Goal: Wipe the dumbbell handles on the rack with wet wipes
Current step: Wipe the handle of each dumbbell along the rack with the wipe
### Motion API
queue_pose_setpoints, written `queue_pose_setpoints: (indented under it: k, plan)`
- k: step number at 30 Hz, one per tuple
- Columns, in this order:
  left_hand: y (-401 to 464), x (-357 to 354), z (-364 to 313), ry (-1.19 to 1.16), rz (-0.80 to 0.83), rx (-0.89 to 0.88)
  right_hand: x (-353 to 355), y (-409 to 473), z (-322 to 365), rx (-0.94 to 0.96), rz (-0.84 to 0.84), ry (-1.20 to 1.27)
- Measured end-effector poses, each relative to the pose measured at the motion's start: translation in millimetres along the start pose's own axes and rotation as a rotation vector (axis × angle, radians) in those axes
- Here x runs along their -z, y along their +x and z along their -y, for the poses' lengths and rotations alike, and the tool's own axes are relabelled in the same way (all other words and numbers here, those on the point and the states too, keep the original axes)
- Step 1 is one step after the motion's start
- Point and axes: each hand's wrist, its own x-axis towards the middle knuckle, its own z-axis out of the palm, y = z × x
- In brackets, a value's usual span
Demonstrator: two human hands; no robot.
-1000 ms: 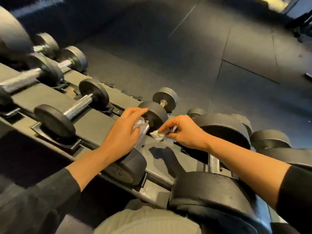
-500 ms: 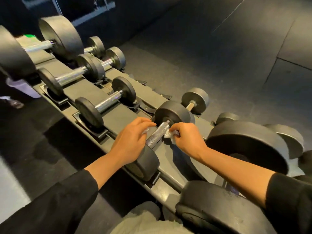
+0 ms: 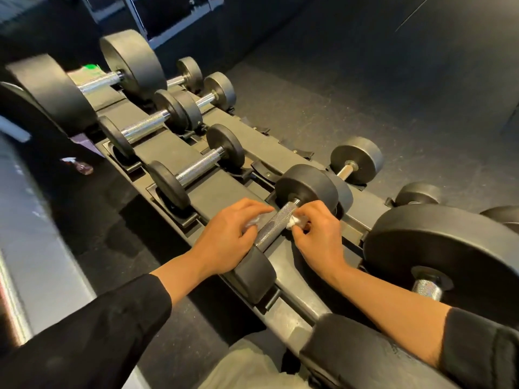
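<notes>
A black dumbbell lies on the rack (image 3: 224,189) in front of me, its knurled steel handle (image 3: 273,224) bare between my two hands. My left hand (image 3: 227,240) sits on the handle's left side, fingers curled over a bit of white wet wipe (image 3: 252,221). My right hand (image 3: 317,234) is on the right side, pinching another crumpled white piece of wipe (image 3: 295,220) against the handle near the far weight (image 3: 307,188). The wipe seems to pass under the handle, but that part is hidden.
More dumbbells lie along the rack to the upper left, the nearest (image 3: 196,165) one slot over. Large dumbbells (image 3: 449,256) crowd the right. A small spray bottle (image 3: 80,165) lies on the floor left of the rack. Dark rubber floor stretches beyond.
My view has swung left and down the rack. Both hands stay at the same handle; the wipe ends sit lower at its sides, and more bare handle shows between them.
</notes>
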Motion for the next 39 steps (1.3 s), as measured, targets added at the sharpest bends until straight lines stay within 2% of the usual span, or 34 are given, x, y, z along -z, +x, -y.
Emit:
queue_pose_setpoints:
  k: [7,12,15,17,21,23,28,34,39]
  plan:
    - [0,0,-1,0.022,-0.002,0.004,-1,-10,10,0.104,0.052,0.082]
    - [-1,1,-2,0.029,0.007,-0.002,-5,-22,15,0.243,0.228,0.15]
    - [-1,0,-2,0.03,0.003,0.005,-5,-24,19,0.262,0.294,0.2]
    - [-1,0,-2,0.035,-0.002,0.01,-1,-20,19,0.219,0.245,0.219]
    - [-1,1,-3,0.03,0.002,0.019,16,0,8,0.056,-0.07,0.161]
    - [-1,1,-4,0.03,0.008,0.023,22,6,4,0.028,-0.158,0.089]
    - [-1,2,-6,0.052,0.017,0.035,7,2,6,0.071,0.062,-0.066]
    - [-1,2,-10,0.046,0.026,0.057,6,1,12,0.081,0.096,0.01]
    - [-1,4,-12,0.025,0.028,0.071,-4,-20,24,0.262,0.332,0.162]
